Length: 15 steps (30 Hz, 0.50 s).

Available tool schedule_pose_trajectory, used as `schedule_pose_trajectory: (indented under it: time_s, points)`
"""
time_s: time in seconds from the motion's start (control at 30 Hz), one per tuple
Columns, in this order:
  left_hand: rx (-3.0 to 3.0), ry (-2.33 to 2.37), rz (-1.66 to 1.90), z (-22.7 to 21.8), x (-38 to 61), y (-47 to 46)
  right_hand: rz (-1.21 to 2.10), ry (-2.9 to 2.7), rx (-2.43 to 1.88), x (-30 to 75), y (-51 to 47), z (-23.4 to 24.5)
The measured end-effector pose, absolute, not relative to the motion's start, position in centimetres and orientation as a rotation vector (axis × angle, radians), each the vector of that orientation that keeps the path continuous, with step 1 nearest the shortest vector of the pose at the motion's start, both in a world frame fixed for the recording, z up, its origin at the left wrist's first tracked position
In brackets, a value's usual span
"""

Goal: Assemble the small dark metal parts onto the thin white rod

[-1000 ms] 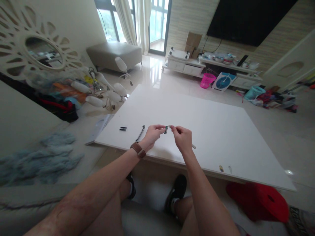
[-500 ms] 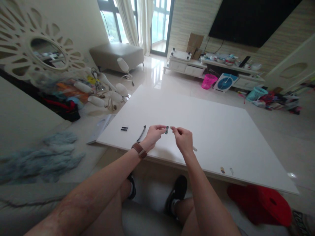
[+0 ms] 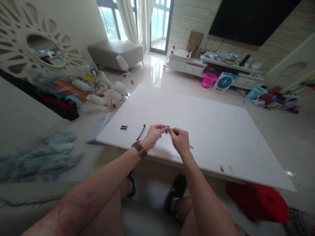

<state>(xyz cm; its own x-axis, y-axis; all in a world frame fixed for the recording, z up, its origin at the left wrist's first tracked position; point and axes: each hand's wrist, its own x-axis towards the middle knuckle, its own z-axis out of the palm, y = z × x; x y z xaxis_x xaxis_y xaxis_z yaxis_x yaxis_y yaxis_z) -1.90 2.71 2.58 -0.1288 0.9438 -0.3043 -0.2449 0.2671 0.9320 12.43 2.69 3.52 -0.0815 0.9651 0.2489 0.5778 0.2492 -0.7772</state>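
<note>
My left hand (image 3: 154, 132), a brown watch strap on its wrist, pinches a small dark razor cartridge (image 3: 167, 132) above the white table's near side. Facing it, my right hand (image 3: 180, 138) grips a slim pale stick (image 3: 191, 147); its tip meets the cartridge and its far end shows behind the hand. Fingers hide most of both, and I cannot make out the stick's exact kind. Left of my left hand lies a dark razor handle (image 3: 141, 132). Two more black cartridges (image 3: 123, 127) rest side by side farther left.
On the white table (image 3: 197, 114), a small yellow-and-dark piece (image 3: 221, 168) and a small clear piece (image 3: 230, 169) lie by the near right edge. Below that edge is a red object (image 3: 261, 201). A lamp with several white shades (image 3: 95, 99) stands beyond the left side.
My right hand has moved left, bringing the pale stick's tip from just beside the cartridge onto it. My left hand stays nearly in place.
</note>
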Motion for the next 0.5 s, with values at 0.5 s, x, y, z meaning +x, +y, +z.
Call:
schedule_pose_trajectory:
  time_s: [0.5]
  points:
    - [0.746,1.268,1.221,3.02,-2.17,2.72,0.685,-1.786,-1.411,13.03,3.01,3.86]
